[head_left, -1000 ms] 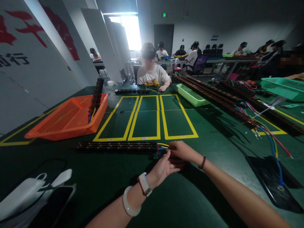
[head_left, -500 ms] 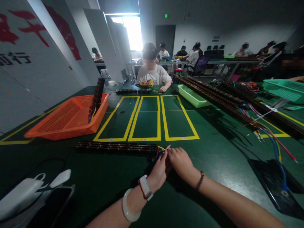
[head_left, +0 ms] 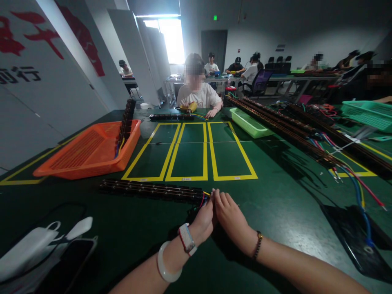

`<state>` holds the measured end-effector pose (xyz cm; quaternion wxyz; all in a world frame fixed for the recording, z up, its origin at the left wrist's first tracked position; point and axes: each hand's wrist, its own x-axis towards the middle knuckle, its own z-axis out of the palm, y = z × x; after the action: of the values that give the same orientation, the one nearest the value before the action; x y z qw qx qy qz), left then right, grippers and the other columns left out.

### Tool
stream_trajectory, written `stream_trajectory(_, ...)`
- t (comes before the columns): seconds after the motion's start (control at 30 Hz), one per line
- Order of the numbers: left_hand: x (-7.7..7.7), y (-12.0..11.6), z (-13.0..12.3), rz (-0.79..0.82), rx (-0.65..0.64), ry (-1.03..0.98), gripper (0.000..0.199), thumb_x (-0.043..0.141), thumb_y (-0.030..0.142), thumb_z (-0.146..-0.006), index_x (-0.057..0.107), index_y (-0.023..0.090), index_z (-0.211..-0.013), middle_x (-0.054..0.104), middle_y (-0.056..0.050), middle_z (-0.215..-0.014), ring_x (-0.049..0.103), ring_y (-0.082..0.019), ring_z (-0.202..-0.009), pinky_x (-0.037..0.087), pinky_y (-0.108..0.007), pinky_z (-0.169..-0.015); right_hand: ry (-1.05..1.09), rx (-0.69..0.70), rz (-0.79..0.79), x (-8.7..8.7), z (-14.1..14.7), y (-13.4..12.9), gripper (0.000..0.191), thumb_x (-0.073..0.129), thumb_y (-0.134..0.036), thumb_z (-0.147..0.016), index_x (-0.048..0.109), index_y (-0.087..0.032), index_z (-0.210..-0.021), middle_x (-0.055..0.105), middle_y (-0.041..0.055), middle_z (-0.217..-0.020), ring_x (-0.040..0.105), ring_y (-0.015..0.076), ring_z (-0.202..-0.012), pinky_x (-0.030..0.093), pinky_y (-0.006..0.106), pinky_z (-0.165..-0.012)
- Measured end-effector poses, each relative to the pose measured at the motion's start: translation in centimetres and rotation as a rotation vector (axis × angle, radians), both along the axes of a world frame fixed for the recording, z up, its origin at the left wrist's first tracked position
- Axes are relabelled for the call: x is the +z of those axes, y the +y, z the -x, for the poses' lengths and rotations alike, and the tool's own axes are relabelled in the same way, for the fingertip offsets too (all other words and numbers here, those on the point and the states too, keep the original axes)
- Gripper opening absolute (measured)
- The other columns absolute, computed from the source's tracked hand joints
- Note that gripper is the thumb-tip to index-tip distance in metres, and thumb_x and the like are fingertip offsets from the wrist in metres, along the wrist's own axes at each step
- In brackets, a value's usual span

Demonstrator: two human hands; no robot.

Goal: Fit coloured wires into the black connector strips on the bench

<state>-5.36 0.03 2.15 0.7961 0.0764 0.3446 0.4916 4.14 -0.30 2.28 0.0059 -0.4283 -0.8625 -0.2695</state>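
Observation:
A long black strip with copper-coloured bars [head_left: 150, 191] lies across the green table in front of me. Yellow, red and blue wires [head_left: 203, 198] come out of its right end. Around these wires, just off the strip's end, my left hand [head_left: 204, 220] is closed. My right hand [head_left: 230, 213] meets it from the right, its fingers bent and pressed together over the same bundle. The wires' far part is hidden under my fingers, and a small tip shows beside the right hand.
Left stands an orange basket [head_left: 130, 157] holding another strip. Yellow taped frames [head_left: 206, 153] mark the table ahead. Long strips [head_left: 281, 126] and a green basket [head_left: 249, 124] are at right. A phone [head_left: 73, 261] lies near left. A co-worker [head_left: 199, 96] sits opposite with a yellow tool.
My right hand has turned slightly, its fingers straightening a little and closing against the left fingertips. The strip's right end tilts slightly nearer to me.

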Motion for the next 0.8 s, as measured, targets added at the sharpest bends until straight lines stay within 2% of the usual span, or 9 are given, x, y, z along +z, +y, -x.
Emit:
stream_trajectory(0.1, 0.1, -0.1, -0.1, 0.001, 0.027, 0.003, 0.022, 0.050, 0.028, -0.089, 0.062, 0.018, -0.104, 0.062, -0.007, -0.114, 0.055, -0.016, -0.109, 0.041, -0.029, -0.098, 0.027, 0.051, 0.081, 1.0, -0.4, 0.0, 0.045, 0.048, -0.006, -0.076, 0.053, -0.002, -0.121, 0.054, 0.0199, -0.119, 0.050, 0.0293, -0.105, 0.042, 0.043, -0.092)
stream_trajectory(0.23, 0.4, 0.0, -0.1, 0.019, 0.021, -0.008, 0.014, 0.053, 0.027, -0.087, 0.062, 0.016, -0.089, 0.065, -0.005, -0.098, 0.060, -0.015, -0.094, 0.045, -0.029, -0.089, 0.074, 0.123, 0.244, 4.2, -1.6, 0.3, 0.034, 0.049, -0.011, -0.082, 0.058, -0.006, -0.115, 0.060, 0.0164, -0.106, 0.054, 0.0261, -0.091, 0.046, 0.040, -0.082)
stream_trajectory(0.33, 0.4, 0.0, 0.0, -0.050, -0.034, -0.036, 0.018, 0.056, 0.031, -0.085, 0.062, 0.014, -0.082, 0.065, -0.005, -0.090, 0.061, -0.015, -0.087, 0.046, -0.029, -0.084, 0.127, 0.075, 0.322, 6.4, -2.7, 0.2, 0.020, 0.052, -0.015, -0.085, 0.065, -0.012, -0.100, 0.063, 0.0109, -0.091, 0.056, 0.0235, -0.083, 0.046, 0.036, -0.074)
stream_trajectory(0.4, 0.4, -0.1, 0.0, -0.104, -0.067, -0.037, 0.024, 0.055, 0.035, -0.085, 0.063, 0.013, -0.084, 0.066, -0.006, -0.090, 0.061, -0.016, -0.088, 0.046, -0.029, -0.084, 0.135, 0.013, 0.376, 7.2, -3.3, 0.0, 0.016, 0.056, -0.022, -0.085, 0.066, -0.013, -0.093, 0.064, 0.0097, -0.083, 0.058, 0.0220, -0.077, 0.045, 0.034, -0.070)
stream_trajectory(0.57, 0.1, -0.2, 0.1, -0.146, -0.099, -0.001, 0.028, 0.050, 0.037, -0.087, 0.063, 0.012, -0.089, 0.066, -0.010, -0.097, 0.059, -0.021, -0.099, 0.043, -0.034, -0.090, 0.064, -0.056, 0.511, 7.3, -3.3, -0.3, 0.021, 0.064, -0.028, -0.081, 0.069, -0.010, -0.090, 0.067, 0.0135, -0.080, 0.062, 0.0240, -0.077, 0.045, 0.033, -0.071)
stream_trajectory(0.7, 0.2, -0.1, 0.2, -0.158, -0.103, 0.002, 0.026, 0.050, 0.034, -0.088, 0.063, 0.011, -0.087, 0.067, -0.011, -0.099, 0.059, -0.021, -0.102, 0.040, -0.035, -0.095, 0.020, -0.106, 0.590, 6.5, -2.2, -0.4, 0.018, 0.057, -0.015, -0.083, 0.068, -0.007, -0.095, 0.068, 0.0168, -0.091, 0.063, 0.0265, -0.084, 0.047, 0.035, -0.072)
stream_trajectory(0.8, 0.4, -0.2, 0.2, -0.154, -0.105, -0.002, 0.025, 0.051, 0.034, -0.087, 0.062, 0.012, -0.085, 0.067, -0.011, -0.097, 0.059, -0.022, -0.102, 0.039, -0.036, -0.096, 0.049, -0.100, 0.604, 6.2, -2.2, -0.3, 0.020, 0.050, -0.008, -0.082, 0.068, -0.006, -0.091, 0.068, 0.0175, -0.087, 0.065, 0.0248, -0.079, 0.048, 0.033, -0.069)
